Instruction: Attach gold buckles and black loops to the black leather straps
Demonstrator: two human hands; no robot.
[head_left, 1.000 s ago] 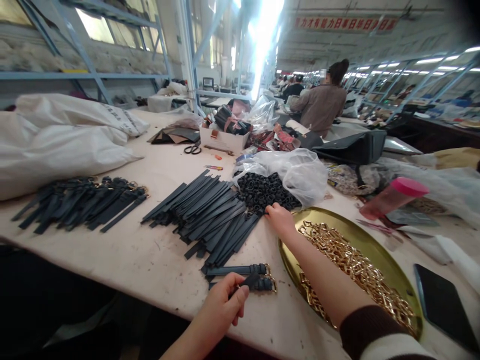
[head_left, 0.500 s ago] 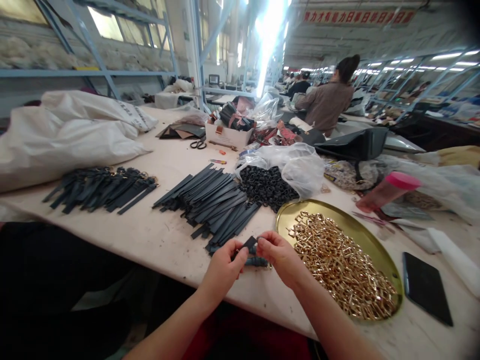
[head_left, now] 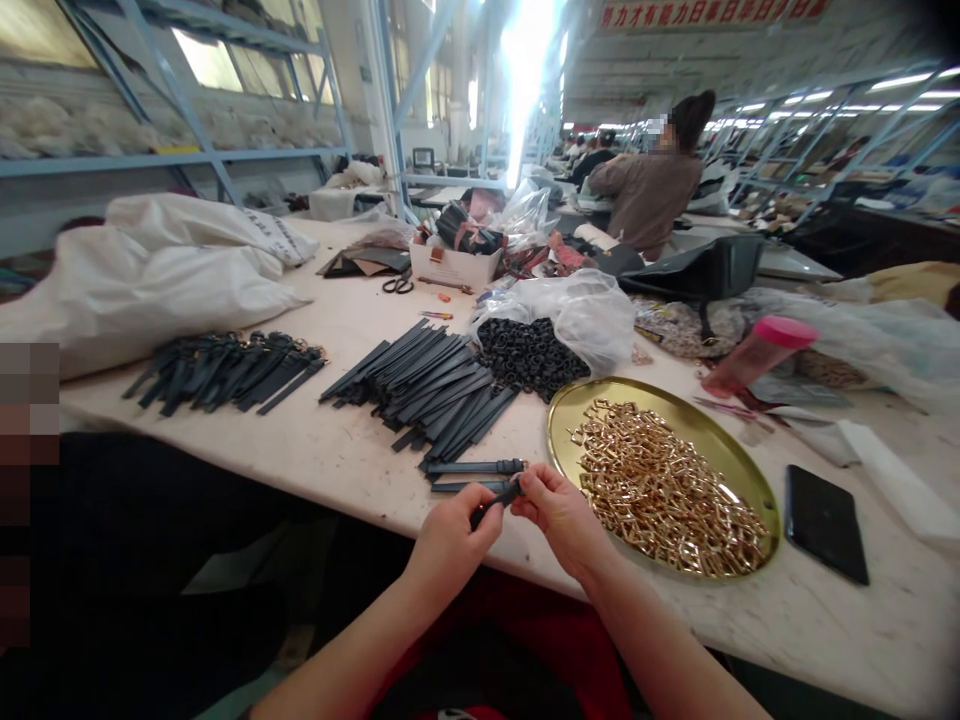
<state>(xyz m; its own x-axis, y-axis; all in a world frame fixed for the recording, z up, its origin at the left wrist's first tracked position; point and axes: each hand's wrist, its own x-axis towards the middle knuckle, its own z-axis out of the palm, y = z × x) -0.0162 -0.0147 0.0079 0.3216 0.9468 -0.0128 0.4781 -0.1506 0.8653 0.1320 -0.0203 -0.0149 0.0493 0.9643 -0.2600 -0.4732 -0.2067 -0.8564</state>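
My left hand (head_left: 456,532) is closed on a short dark strap (head_left: 495,501), thumb on top. My right hand (head_left: 556,510) pinches that strap's far end; the fingertips hide whether a small loop or buckle is there too. Just beyond my fingers, two dark straps (head_left: 472,468) lie on the table, one with a gold buckle at its right end. A heap of loose dark straps (head_left: 427,385) spreads behind them. Small black loops (head_left: 529,355) spill from a clear plastic bag (head_left: 600,325). Right of my hands, gold buckles (head_left: 667,490) fill much of an oval gold tray (head_left: 559,425).
Buckled straps (head_left: 232,370) are piled at the left, before a white sack (head_left: 165,270). A black phone (head_left: 826,522) and a pink-lidded container (head_left: 757,355) are to the right. Scissors (head_left: 397,285) and a white box (head_left: 454,268) stand farther back. A person (head_left: 649,190) works beyond.
The held strap has turned lower between my hands. The two straps beyond my fingers show more plainly. The whole view has shifted a little, moving the tray and phone up and left.
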